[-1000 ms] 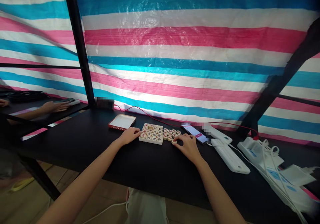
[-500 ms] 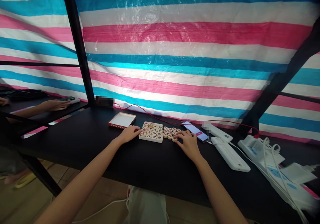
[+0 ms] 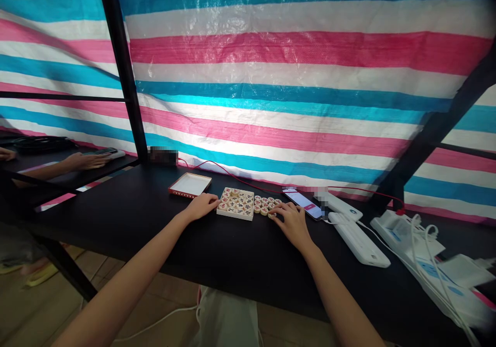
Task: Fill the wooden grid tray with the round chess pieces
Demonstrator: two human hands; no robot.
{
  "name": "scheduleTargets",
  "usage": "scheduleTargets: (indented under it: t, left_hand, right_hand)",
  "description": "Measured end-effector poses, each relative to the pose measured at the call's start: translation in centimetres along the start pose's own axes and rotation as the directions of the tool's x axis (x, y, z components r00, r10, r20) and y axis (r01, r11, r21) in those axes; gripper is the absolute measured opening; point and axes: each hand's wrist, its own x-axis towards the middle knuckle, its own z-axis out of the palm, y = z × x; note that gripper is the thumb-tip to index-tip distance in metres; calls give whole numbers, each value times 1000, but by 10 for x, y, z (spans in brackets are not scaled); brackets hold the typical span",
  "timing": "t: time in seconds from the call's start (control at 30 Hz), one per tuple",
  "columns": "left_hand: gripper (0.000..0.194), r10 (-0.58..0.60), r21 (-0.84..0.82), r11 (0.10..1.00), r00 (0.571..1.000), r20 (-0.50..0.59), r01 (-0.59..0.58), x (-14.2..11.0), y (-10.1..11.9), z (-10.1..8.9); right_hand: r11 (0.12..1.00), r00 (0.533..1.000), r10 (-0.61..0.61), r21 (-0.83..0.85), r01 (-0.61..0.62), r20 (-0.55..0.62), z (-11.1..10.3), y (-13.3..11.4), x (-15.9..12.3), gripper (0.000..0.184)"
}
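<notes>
A shallow white box [image 3: 234, 214] on the black table holds several round Chinese chess pieces [image 3: 241, 200], some with red characters and others dark. My left hand [image 3: 199, 207] grips the box's left edge, its fingers bent against the side. Just right of the box, more pieces with mostly red characters [image 3: 264, 201] lie in rows on the table. At the near right end of these rows, my right hand [image 3: 290, 222] has its fingertips on a Chinese chess piece [image 3: 272, 215], which they partly cover.
Behind my left hand lies a box lid [image 3: 190, 184], hollow side up. To the right are a phone [image 3: 303, 203], white power banks [image 3: 358, 241] and a power strip [image 3: 422, 269] with cables. A red cable [image 3: 232, 174] runs along the back. Another person's hand [image 3: 83, 161] rests far left.
The view has shifted very slightly. Both hands stay in nearly the same places, at the box and at the loose pieces.
</notes>
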Motion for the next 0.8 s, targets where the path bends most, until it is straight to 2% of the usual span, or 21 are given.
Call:
scheduleTargets:
  t: [0.27,0.5,0.67,0.8]
  left_hand:
    - [39,13,3,1000,1000,-13,-13,1,-2,2]
    - [38,9,-1,1000,1000,-5,-9,1,-3,2]
    - [38,27,-18,999,1000,-2,-27,2,-5,3]
    - [38,55,-46,997,998,-7,-56,2,-8,4]
  right_hand:
    - [999,998,29,24,-27,-50,-3,-6,2,17]
    - [979,999,-7,204,17,-54,-1,-31,14,19]
    - [943,990,-144,304,138,-3,11,-69,38,26]
    - [922,964,-262,306,237,40,24,-95,58,32]
